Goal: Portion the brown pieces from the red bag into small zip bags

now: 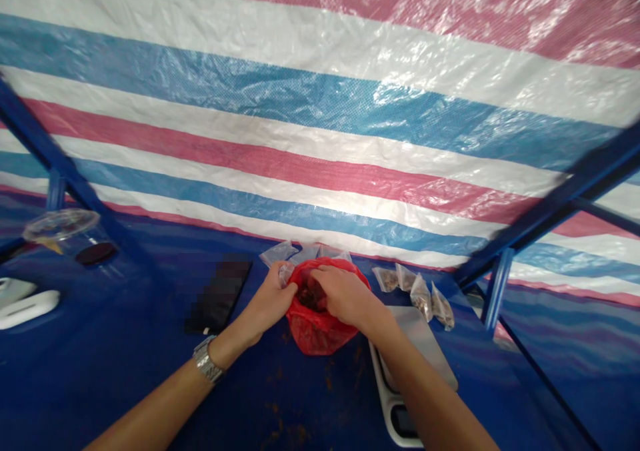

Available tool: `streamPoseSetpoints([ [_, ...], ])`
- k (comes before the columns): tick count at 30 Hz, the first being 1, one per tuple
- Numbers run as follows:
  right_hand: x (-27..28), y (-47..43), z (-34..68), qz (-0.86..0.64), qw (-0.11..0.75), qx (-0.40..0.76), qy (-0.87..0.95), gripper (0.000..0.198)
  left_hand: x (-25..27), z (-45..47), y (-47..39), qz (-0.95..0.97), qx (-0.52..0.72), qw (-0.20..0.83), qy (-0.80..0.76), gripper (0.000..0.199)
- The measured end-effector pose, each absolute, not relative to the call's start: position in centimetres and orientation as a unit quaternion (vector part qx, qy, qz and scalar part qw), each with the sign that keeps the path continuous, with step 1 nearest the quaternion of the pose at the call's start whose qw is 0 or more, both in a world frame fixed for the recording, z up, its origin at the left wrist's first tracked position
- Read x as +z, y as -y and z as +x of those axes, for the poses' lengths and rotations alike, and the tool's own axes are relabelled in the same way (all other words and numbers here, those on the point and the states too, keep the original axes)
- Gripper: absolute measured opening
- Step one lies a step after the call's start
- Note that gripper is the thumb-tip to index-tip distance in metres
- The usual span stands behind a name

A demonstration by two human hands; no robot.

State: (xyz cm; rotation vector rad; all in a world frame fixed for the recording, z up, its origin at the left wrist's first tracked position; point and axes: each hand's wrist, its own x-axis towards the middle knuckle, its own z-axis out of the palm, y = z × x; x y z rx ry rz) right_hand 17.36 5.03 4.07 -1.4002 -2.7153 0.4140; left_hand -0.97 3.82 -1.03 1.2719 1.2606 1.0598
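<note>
An open red plastic bag [320,334] with dark brown, crumbly contents [310,296] stands on the blue tabletop. My left hand [274,298] is closed at its left rim, and a small clear plastic bag [286,273] shows between the fingers. From the right, my right hand [345,294] reaches into the red bag's mouth. Its fingers curl down into the contents, and whatever they grip is hidden. More clear plastic bags [277,252] lie just behind the red bag.
A kitchen scale [420,344] sits partly under my right forearm. Beyond it are several small filled bags [421,298]. Left are a dark phone-like slab [220,298], a clear plastic tub [65,228] and a white object [30,308]. Blue metal bars [545,211] flank the table; brown crumbs [290,431] lie in front.
</note>
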Motion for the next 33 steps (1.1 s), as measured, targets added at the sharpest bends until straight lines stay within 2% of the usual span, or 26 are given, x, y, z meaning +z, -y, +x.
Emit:
streamPoseSetpoints([
  [3, 3.9, -5.3, 17.7, -0.431, 0.047, 0.182, 0.883, 0.046, -1.7, -1.0, -4.1, 0.537, 0.440, 0.499, -0.518, 0.040],
  [5, 3.9, -5.5, 17.8, -0.419, 0.060, 0.208, 0.882, 0.042, -2.1, -1.1, -4.4, 0.564, 0.442, 0.468, -0.518, 0.046],
  [10, 4.3, -6.2, 19.2, -0.393, 0.113, 0.321, 0.854, 0.034, -1.9, -1.5, -4.6, 0.643, 0.482, 0.285, -0.522, 0.049],
  [15, 6.4, -6.2, 21.6, -0.345, 0.222, 0.456, 0.790, 0.019, -1.3, -2.3, -4.1, 0.716, 0.461, 0.285, -0.440, 0.048],
  [20, 8.9, -5.1, 22.0, -0.341, 0.284, 0.427, 0.787, 0.023, -1.8, -2.6, -4.0, 0.748, 0.449, 0.274, -0.404, 0.048],
  [26, 9.0, -4.5, 20.5, -0.322, 0.283, 0.414, 0.803, 0.026, -1.7, -2.4, -4.3, 0.733, 0.466, 0.284, -0.407, 0.033],
  [33, 8.5, -4.1, 19.2, -0.339, 0.275, 0.291, 0.851, 0.036, -1.6, -1.8, -3.8, 0.727, 0.457, 0.348, -0.376, 0.039],
])
